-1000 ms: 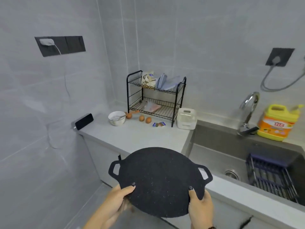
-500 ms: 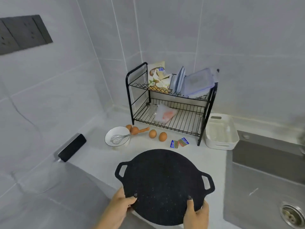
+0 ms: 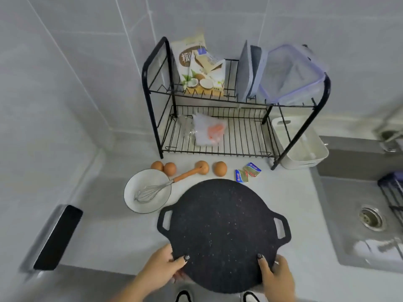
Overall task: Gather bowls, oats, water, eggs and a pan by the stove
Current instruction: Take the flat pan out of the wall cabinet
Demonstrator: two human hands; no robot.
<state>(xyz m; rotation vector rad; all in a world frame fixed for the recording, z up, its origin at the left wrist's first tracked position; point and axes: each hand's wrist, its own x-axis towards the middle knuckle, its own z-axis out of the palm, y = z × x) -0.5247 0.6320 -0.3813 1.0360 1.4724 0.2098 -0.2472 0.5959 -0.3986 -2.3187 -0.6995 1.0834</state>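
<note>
A round black speckled pan [image 3: 222, 232] with two loop handles is held over the counter's front edge. My left hand [image 3: 162, 269] grips its near left rim, thumb on top. My right hand [image 3: 275, 274] grips its near right rim the same way. A white bowl [image 3: 139, 203] with a wire whisk [image 3: 152, 190] in it sits just left of the pan. Several brown eggs [image 3: 220, 168] lie in a row behind the pan. A bag with coconut pictures [image 3: 200, 68] stands on the rack's top shelf.
A black two-tier wire rack [image 3: 218, 127] stands at the back, with plastic containers [image 3: 290, 75] on top. A white basket [image 3: 303, 149] sits right of it. Small foil packets [image 3: 247, 172] lie by the eggs. The steel sink [image 3: 366, 214] is at right, a black phone [image 3: 56, 236] at left.
I have come closer to the counter and look more steeply down. The pan, still in both hands, has moved forward over the counter beside the bowl.
</note>
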